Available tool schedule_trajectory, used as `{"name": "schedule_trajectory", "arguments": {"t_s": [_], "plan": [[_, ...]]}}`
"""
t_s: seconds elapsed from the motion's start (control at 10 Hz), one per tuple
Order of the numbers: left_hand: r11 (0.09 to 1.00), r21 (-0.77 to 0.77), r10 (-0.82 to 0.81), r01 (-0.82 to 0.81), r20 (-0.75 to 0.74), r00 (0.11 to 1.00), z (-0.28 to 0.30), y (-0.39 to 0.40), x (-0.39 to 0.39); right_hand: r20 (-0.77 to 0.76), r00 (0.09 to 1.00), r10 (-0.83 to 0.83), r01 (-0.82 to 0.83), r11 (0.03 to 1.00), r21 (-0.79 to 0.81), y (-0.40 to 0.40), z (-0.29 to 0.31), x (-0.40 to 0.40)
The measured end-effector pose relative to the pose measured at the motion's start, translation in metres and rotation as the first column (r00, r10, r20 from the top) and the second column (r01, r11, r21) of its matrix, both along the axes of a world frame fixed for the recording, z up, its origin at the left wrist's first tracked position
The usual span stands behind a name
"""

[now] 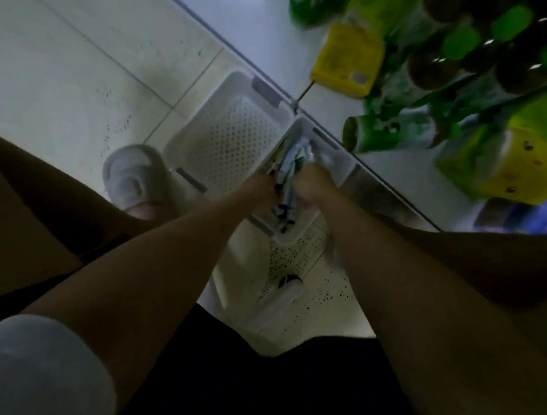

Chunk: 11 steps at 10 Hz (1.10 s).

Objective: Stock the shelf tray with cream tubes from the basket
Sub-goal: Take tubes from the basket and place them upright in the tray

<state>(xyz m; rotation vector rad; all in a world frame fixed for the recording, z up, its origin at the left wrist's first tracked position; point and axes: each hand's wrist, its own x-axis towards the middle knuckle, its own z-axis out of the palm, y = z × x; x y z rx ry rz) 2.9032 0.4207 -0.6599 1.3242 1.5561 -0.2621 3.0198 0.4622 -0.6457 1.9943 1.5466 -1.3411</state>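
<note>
Pale tiled floor [82,45], dim, blurred. Narrow white plastic tray [299,134] is worked by both hands; left hand [261,185] and right hand [311,185] appear curled on white cream tubes [290,162], grip detail cannot be told. White perforated basket [235,132] sits just beside. Tubes should be seated parallel, then released.
</note>
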Motion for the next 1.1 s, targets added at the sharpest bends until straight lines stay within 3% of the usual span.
{"name": "schedule_trajectory", "arguments": {"t_s": [0.1, 0.2, 0.3, 0.4, 0.5, 0.7, 0.9, 1.0, 1.1], "plan": [[0.974, 0.05, 0.22, -0.219, -0.013, 0.975, -0.033, -0.004, 0.008, -0.026, 0.995, -0.094, 0.094, 0.996, 0.001, -0.011, -0.045, -0.008], [0.938, 0.113, 0.339, -0.328, -0.101, 0.935, -0.062, -0.011, 0.026, -0.032, 0.983, -0.181, 0.182, 0.981, 0.061, -0.008, -0.073, -0.012], [0.977, 0.173, 0.172, -0.123, -0.309, 0.935, -0.074, -0.021, 0.041, -0.048, 0.981, -0.187, 0.19, 0.979, 0.071, -0.007, -0.092, -0.011], [0.958, 0.286, 0.148, -0.033, -0.392, 0.908, -0.079, -0.027, 0.042, -0.084, 0.974, -0.212, 0.219, 0.972, 0.081, -0.006, -0.093, -0.005], [0.957, 0.274, 0.182, -0.1, -0.294, 0.938, -0.076, -0.018, 0.039, -0.149, 0.956, -0.252, 0.261, 0.964, 0.044, -0.01, -0.08, 0.005], [0.968, 0.246, 0.04, 0.051, -0.353, 0.935, -0.067, -0.003, 0.025, -0.267, 0.92, -0.288, 0.305, 0.952, 0.023, -0.016, -0.049, 0.022], [0.958, 0.269, 0.142, -0.101, -0.138, 0.98, -0.035, 0.015, 0.016, -0.32, 0.898, -0.302, 0.319, 0.948, 0.0, 0.002, 0.001, 0.033], [0.916, 0.309, 0.247, -0.255, 0.066, 0.967, -0.002, 0.035, 0.006, -0.318, 0.901, -0.294, 0.312, 0.95, 0.006, 0.015, 0.033, 0.035], [0.858, 0.411, 0.253, -0.306, 0.179, 0.951, 0.035, 0.051, -0.004, -0.349, 0.897, -0.27, 0.309, 0.949, 0.059, 0.025, 0.073, 0.034]]}}
